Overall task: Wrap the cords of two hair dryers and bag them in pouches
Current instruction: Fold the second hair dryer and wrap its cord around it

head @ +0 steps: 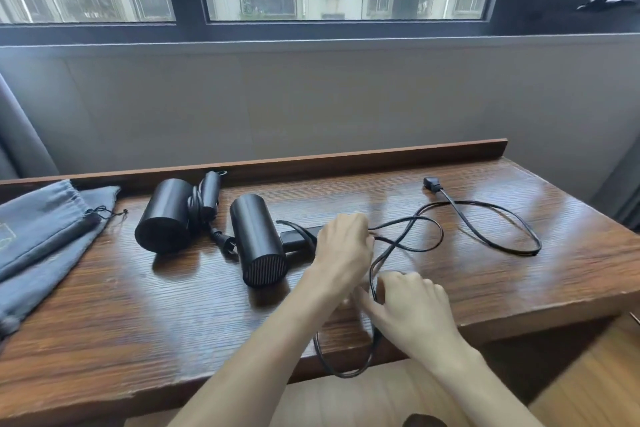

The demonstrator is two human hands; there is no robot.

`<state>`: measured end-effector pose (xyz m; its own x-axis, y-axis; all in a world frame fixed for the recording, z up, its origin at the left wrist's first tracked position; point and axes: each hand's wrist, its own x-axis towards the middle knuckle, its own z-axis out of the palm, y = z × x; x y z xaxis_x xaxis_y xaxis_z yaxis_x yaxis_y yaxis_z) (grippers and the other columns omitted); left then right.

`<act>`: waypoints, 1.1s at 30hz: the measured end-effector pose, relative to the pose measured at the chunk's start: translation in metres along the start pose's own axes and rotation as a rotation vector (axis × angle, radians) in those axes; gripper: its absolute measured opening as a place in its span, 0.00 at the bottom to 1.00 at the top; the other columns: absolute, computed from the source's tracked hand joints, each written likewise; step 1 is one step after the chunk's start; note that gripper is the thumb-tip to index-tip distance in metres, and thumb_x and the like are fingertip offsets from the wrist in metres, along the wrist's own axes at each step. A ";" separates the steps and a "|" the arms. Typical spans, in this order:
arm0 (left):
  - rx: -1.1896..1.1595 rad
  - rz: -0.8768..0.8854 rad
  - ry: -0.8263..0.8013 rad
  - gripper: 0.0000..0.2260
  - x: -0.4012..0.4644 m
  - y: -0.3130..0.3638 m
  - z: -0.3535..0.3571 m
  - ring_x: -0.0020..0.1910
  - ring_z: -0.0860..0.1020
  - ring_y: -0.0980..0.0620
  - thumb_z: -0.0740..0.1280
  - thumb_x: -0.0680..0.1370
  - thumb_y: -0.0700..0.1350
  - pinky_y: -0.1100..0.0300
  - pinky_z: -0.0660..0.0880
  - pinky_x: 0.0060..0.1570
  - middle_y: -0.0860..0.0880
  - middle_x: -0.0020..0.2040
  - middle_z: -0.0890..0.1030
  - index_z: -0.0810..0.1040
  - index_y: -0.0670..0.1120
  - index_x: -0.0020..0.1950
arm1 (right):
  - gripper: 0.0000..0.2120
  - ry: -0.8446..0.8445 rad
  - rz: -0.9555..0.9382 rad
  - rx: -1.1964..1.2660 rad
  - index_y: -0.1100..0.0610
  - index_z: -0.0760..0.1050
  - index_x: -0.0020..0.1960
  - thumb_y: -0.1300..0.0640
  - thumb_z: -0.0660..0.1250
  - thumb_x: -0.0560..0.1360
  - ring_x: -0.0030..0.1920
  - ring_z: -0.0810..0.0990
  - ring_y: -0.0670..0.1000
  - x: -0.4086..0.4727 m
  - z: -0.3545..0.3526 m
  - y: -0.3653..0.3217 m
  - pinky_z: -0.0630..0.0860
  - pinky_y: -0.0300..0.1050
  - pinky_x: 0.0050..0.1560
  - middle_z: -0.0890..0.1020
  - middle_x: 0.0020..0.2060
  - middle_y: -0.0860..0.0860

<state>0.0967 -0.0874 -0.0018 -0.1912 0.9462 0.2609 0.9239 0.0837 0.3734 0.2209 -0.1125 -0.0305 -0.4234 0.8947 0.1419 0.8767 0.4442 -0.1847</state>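
Glossy black cord (485, 229), grained wooden table (138, 322)

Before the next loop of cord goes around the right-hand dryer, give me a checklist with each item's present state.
1. Left hand grips the cord at the dryer's handle: ok.
2. Right hand has hold of the loose cord: ok, its fingers are on the strand.
3. Cord free of tangles: not ok, it crosses itself on the table.
4. Cord all on the table: not ok, one loop hangs over the front edge.
5. Plug lies free at the back: ok.
6. Other hair dryer already wrapped: ok.
7. Grey pouches within reach at the left: ok.
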 end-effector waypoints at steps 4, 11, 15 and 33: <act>-0.009 -0.028 -0.027 0.09 0.004 -0.004 -0.003 0.40 0.73 0.37 0.62 0.76 0.41 0.53 0.66 0.37 0.45 0.33 0.70 0.70 0.43 0.36 | 0.15 -0.033 -0.018 -0.044 0.55 0.73 0.45 0.44 0.55 0.77 0.54 0.78 0.61 0.010 0.007 0.005 0.70 0.50 0.46 0.82 0.49 0.55; 0.110 -0.029 -0.049 0.17 -0.004 0.001 -0.018 0.42 0.74 0.39 0.63 0.76 0.36 0.53 0.64 0.38 0.47 0.32 0.67 0.60 0.44 0.30 | 0.16 0.050 -0.039 -0.102 0.51 0.67 0.41 0.42 0.52 0.80 0.53 0.80 0.61 0.039 -0.001 0.062 0.72 0.51 0.46 0.83 0.48 0.53; 0.137 0.022 -0.077 0.19 -0.014 0.022 -0.023 0.48 0.75 0.39 0.62 0.74 0.30 0.54 0.64 0.38 0.40 0.42 0.76 0.57 0.44 0.31 | 0.20 0.085 -0.082 -0.055 0.50 0.58 0.32 0.41 0.53 0.78 0.48 0.81 0.61 0.066 0.011 0.088 0.69 0.51 0.40 0.83 0.42 0.52; 0.217 -0.384 0.106 0.18 -0.027 -0.093 -0.067 0.63 0.70 0.45 0.60 0.78 0.60 0.49 0.67 0.58 0.49 0.62 0.75 0.79 0.51 0.59 | 0.16 0.056 -0.158 0.012 0.51 0.71 0.35 0.43 0.63 0.76 0.40 0.78 0.55 0.090 -0.004 0.133 0.67 0.46 0.36 0.78 0.32 0.46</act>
<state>-0.0064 -0.1416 0.0162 -0.5565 0.7972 0.2341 0.8250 0.4970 0.2689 0.3000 0.0263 -0.0385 -0.5423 0.8097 0.2241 0.7971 0.5802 -0.1673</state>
